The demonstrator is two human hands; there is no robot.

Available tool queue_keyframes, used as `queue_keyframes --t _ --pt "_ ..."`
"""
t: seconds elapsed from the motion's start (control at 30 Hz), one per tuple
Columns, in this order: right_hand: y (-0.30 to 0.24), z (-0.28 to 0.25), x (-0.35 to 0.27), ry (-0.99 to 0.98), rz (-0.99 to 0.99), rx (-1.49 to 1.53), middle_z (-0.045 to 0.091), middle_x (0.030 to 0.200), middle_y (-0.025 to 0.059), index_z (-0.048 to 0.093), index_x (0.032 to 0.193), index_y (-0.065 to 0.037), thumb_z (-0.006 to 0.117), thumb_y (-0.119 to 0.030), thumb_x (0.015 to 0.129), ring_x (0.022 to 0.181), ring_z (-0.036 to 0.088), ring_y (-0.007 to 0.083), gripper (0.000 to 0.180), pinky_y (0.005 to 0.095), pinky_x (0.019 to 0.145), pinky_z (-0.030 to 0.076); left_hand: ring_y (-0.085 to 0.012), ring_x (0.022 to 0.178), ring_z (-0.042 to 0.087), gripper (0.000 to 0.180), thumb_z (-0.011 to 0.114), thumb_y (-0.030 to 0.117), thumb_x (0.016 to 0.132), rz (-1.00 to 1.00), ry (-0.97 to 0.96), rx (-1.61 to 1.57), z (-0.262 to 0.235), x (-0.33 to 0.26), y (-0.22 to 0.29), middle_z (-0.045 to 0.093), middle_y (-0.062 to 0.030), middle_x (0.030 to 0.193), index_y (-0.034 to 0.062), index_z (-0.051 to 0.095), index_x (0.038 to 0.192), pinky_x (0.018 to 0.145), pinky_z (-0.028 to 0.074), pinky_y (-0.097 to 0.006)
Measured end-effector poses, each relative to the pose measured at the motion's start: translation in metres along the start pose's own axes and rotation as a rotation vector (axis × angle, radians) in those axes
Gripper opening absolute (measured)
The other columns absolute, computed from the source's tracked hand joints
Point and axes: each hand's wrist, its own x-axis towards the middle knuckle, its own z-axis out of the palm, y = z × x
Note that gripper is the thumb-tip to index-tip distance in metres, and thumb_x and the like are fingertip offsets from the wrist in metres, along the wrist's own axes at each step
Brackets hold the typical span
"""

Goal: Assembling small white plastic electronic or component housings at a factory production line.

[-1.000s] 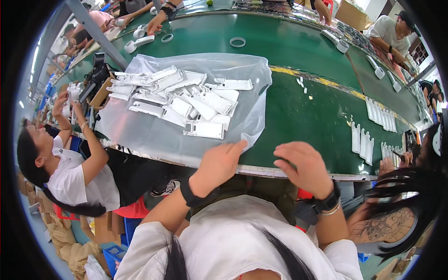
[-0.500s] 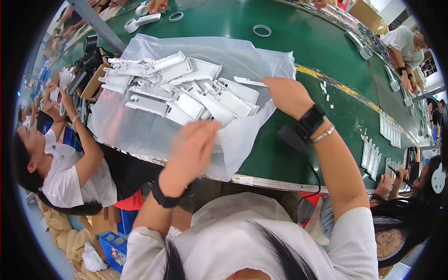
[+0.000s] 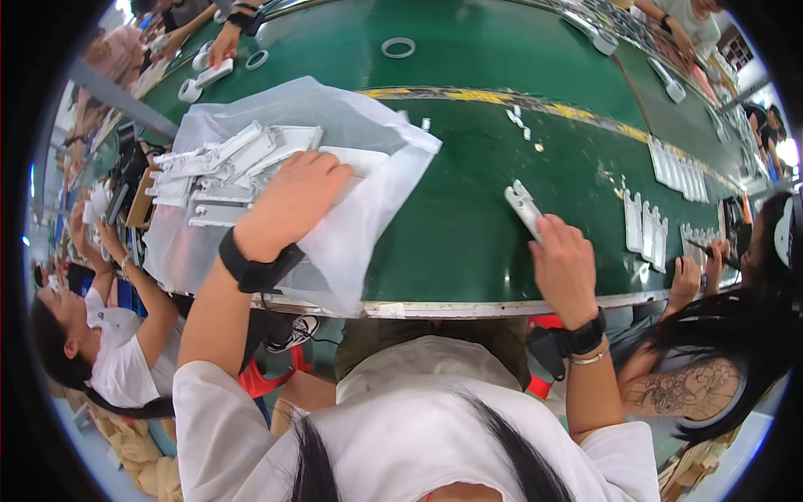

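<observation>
Seen from above, over the wearer's own white shirt and dark hair. Largest of all, a long green table (image 3: 468, 201) curving across the view, with a yellow and black striped line (image 3: 502, 100) running along its middle. On the left part of the table, a big clear plastic bag (image 3: 351, 243) spread flat, its near edge hanging over the table's rim. On the bag, a loose heap of flat white plastic parts (image 3: 226, 171), long and narrow, lying at mixed angles. Left hand (image 3: 288, 201), black band at the wrist, palm down on the heap, fingers bent over one flat white piece; whether gripping or only pressing, cannot tell. Right hand (image 3: 565, 268), with a black watch and a thin bracelet, near the table's front edge, well apart from the bag, fingers closed around the lower end of a single white part (image 3: 523, 205) that lies angled on the green surface. Just to the right, a short row of white pieces (image 3: 646, 230) standing upright side by side, and a longer row (image 3: 677, 167) farther back. Far across the table, a small white ring (image 3: 399, 48). Other people seated at both sides.
</observation>
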Motion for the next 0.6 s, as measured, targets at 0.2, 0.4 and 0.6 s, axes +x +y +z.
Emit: queue_keyframes --t 0.2,0.4,0.6 --pt "0.011 0.001 -0.009 0.026 -0.013 0.079 0.058 0.11 0.0076 0.056 0.111 -0.004 0.07 -0.016 0.077 0.095 0.055 0.0245 0.039 0.0365 0.077 0.046 -0.0356 0.104 0.055 0.038 0.056 0.001 0.074 -0.23 0.261 0.035 -0.063 -0.002 0.009 0.061 -0.0164 0.111 0.0015 0.058 0.112 0.09 0.045 -0.042" --pt "0.01 -0.006 -0.015 -0.054 0.138 0.251 0.056 0.105 0.0113 0.058 0.107 -0.001 0.072 -0.018 0.077 0.094 0.055 0.0275 0.037 0.0373 0.078 0.047 -0.026 0.119 0.052 0.038 0.055 -0.004 0.07 0.168 0.181 -0.212 -0.033 0.047 0.146 0.059 -0.007 0.114 0.0099 0.063 0.105 0.103 0.035 -0.046" --pt "0.003 -0.013 -0.033 -0.074 0.103 0.491 0.052 0.106 0.0167 0.057 0.106 0.002 0.073 -0.016 0.077 0.093 0.054 0.0319 0.037 0.0388 0.079 0.047 -0.0272 0.127 0.045 0.04 0.055 -0.005 0.073 0.112 0.103 -0.263 0.04 0.065 0.168 0.055 -0.006 0.125 0.0139 0.064 0.107 0.104 0.034 -0.047"
